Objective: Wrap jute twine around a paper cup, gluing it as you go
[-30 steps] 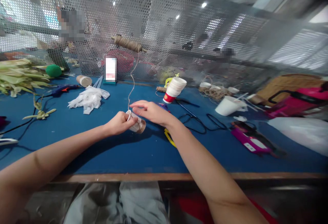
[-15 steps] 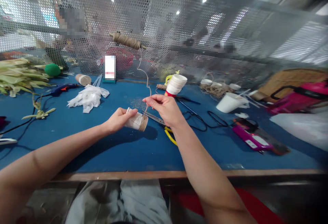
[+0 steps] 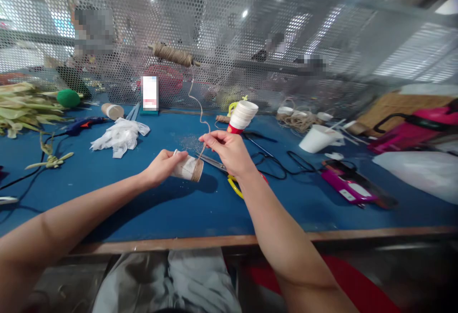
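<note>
My left hand (image 3: 162,166) is closed around a small white paper cup (image 3: 186,168) held on its side above the blue table (image 3: 143,198). Brown twine is wound round the cup's right end. My right hand (image 3: 229,151) pinches the twine (image 3: 202,123) just above the cup. The strand rises in a loose curl to a twine spool (image 3: 172,55) mounted on the perforated metal screen. Yellow-handled scissors (image 3: 229,177) lie on the table under my right wrist.
A stack of paper cups (image 3: 242,116), a tipped white cup (image 3: 316,139), a pink tool (image 3: 348,186), black cables (image 3: 279,165), a white plastic wad (image 3: 119,135), a blue glue gun (image 3: 84,123), a green ball (image 3: 67,98) and leaves (image 3: 21,108) lie around. People sit behind the screen.
My right hand lifted from over the cup and moved right, pinching the twine. The once taut strand to the spool now hangs in a slack curl. The cup stays in my left hand.
</note>
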The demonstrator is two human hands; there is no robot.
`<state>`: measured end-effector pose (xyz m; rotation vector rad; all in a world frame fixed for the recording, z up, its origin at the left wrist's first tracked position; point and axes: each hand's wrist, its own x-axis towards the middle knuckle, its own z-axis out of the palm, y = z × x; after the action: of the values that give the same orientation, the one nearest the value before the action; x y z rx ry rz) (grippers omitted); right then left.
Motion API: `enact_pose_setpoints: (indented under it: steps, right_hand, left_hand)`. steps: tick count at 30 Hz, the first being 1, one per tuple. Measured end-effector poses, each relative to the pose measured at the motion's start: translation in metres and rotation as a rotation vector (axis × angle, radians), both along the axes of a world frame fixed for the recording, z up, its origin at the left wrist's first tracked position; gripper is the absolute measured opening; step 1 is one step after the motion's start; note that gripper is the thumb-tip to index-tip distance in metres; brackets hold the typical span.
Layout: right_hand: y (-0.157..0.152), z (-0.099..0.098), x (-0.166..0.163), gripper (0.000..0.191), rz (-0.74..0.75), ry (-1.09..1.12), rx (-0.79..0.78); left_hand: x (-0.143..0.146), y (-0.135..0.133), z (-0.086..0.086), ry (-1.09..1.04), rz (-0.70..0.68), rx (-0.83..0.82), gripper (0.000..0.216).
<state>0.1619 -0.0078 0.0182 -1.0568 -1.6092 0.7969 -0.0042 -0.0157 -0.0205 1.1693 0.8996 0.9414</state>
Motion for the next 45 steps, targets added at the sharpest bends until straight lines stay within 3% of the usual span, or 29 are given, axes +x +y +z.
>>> enact_pose_setpoints:
  steps: [12, 30, 45]
  right_hand:
    - [0.004, -0.004, -0.001, 0.018, -0.022, -0.063, -0.023]
    - [0.002, -0.007, -0.005, 0.022, 0.000, -0.170, -0.082]
    - [0.003, -0.012, -0.006, 0.026, 0.081, -0.214, -0.124]
  left_hand:
    - [0.000, -0.004, 0.005, 0.047, 0.005, 0.018, 0.028]
    - [-0.005, -0.004, -0.004, 0.110, -0.054, 0.205, 0.042]
    - [-0.007, -0.010, -0.004, 0.166, 0.002, 0.403, 0.042]
